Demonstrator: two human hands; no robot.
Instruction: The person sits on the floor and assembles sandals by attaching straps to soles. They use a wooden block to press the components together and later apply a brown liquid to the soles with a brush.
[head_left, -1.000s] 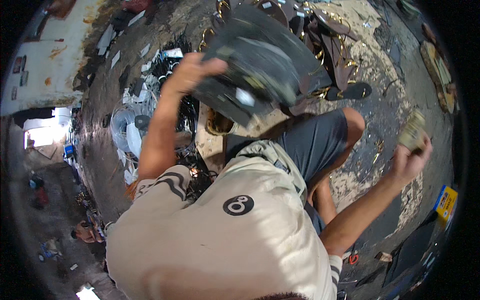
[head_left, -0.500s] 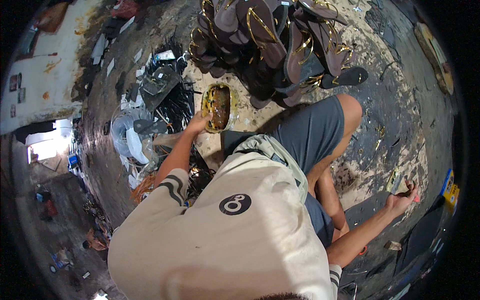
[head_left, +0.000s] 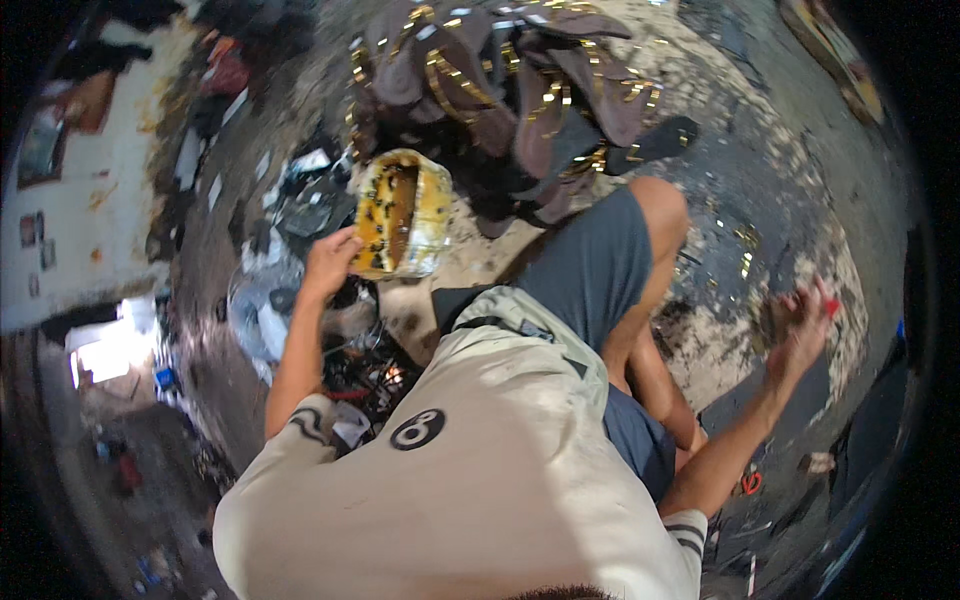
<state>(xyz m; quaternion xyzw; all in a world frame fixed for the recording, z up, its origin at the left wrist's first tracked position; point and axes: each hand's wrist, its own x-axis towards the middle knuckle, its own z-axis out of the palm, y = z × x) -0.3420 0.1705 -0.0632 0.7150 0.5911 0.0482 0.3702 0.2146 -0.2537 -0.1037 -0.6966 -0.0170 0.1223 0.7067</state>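
My left hand (head_left: 332, 260) grips the left rim of a yellowish, stained oblong tub (head_left: 432, 225) with dark spots. The tub is tilted, and amber-brown material coats its inside. Out to the right, my right hand (head_left: 797, 325) is raised with its fingers curled; a small red thing (head_left: 832, 307) shows at the fingertips, too blurred to name. Beyond the tub lies a heap of brown flip-flops (head_left: 545, 110) with shiny gold straps. A darker flip-flop (head_left: 655, 145) lies at the heap's right side.
Black scraps and clear plastic bags (head_left: 258, 315) lie to the left beside my forearm. Gold straps (head_left: 745, 245) are on the dark-stained floor to the right. An orange ring-shaped handle (head_left: 751, 484) lies near my right forearm. My bent knee (head_left: 660, 205) stands between the heap and the right side.
My left hand has lifted and tilted the tub, moving it slightly left. My right hand has moved up in the picture. The view itself has shifted and blurred.
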